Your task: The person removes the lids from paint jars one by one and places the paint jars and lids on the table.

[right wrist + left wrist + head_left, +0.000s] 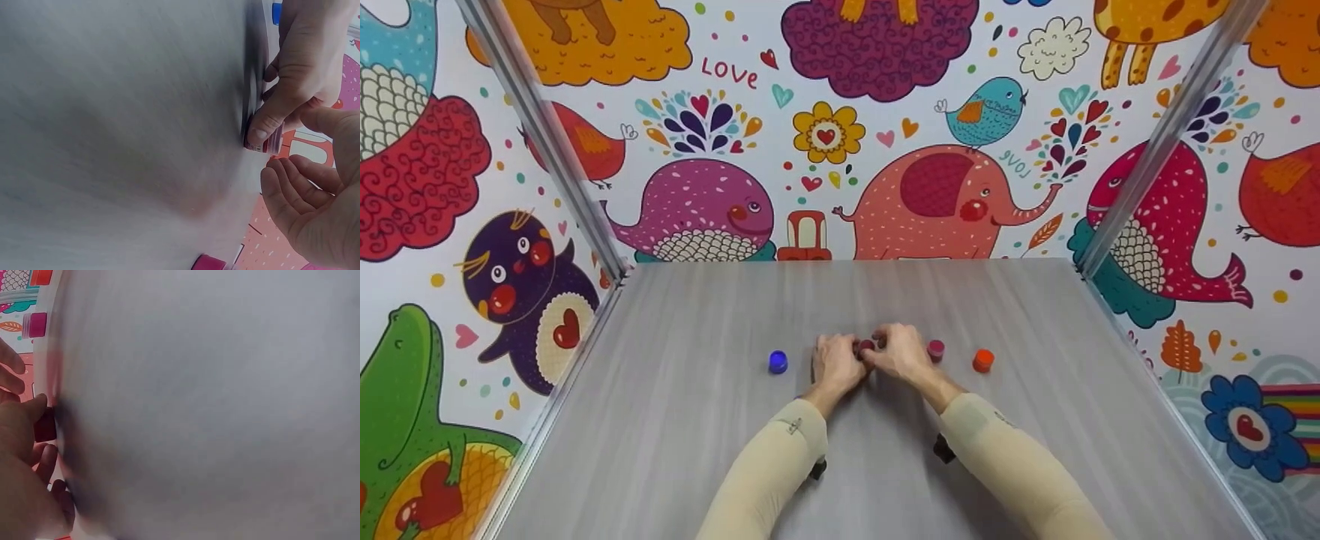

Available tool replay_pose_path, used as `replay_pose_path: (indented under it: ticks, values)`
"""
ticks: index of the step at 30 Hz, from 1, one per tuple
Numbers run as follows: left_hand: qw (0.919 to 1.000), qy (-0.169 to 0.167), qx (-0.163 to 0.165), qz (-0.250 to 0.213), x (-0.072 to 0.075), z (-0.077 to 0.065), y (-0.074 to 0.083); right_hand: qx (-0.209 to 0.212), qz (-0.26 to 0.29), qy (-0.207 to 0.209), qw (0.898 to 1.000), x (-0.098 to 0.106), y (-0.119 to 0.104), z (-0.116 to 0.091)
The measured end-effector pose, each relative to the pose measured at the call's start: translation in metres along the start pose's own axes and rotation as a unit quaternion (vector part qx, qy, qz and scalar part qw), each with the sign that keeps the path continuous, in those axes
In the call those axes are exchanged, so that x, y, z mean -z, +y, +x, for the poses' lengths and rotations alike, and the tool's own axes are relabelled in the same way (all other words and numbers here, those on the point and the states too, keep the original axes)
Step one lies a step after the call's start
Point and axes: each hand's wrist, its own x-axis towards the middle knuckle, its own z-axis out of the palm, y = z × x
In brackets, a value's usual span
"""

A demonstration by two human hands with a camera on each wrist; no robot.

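Observation:
Between the two hands stands a small dark red jar [867,347], its lower part solid-coloured and its upper part clear in the right wrist view. My left hand [840,361] pinches this jar low down, the thumb pressed on its side close to the tabletop. On the jar's other side is my right hand [904,352]. Its thumb reaches over the jar's top, and its other fingers [295,194] are spread and loosely bent beside the clear part. In the left wrist view the dark red jar [45,426] is partly covered by the left thumb.
A blue jar [778,362] stands left of the left hand. A magenta jar [936,350] is just beyond the right hand, with an orange jar [983,361] farther right. The grey table [697,435] ends at printed walls and metal posts [1162,150].

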Motion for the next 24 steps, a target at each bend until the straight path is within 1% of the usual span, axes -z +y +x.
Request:
replay_pose_path:
  ticks: [4,7,11,14,18,20,24]
  values:
    - [0.9999,-0.011,0.004,0.010,0.002,0.001,0.001,-0.006,-0.002,-0.003,1.000,-0.002,-0.001,0.002]
    - [0.9999,-0.010,-0.001,0.013,0.000,0.001,0.000,-0.008,-0.004,-0.005,1.000,-0.003,-0.002,0.002]
    - [0.9999,0.004,-0.005,-0.011,-0.008,0.003,-0.004,-0.007,-0.016,0.001,1.000,-0.005,-0.003,0.004]
    - [0.9996,0.002,-0.006,-0.027,-0.009,0.002,-0.006,-0.005,-0.025,0.003,1.000,-0.006,-0.004,0.004]
    - [0.9995,-0.014,-0.007,-0.026,-0.003,0.001,-0.006,-0.009,-0.024,-0.005,1.000,-0.007,-0.004,0.004]
    - [0.9995,-0.019,-0.007,-0.025,-0.001,0.002,-0.006,-0.009,-0.022,-0.003,1.000,-0.007,-0.004,0.004]
    - [0.9994,-0.009,-0.022,-0.026,0.003,0.003,-0.008,-0.002,-0.020,0.010,1.000,-0.007,-0.004,0.005]
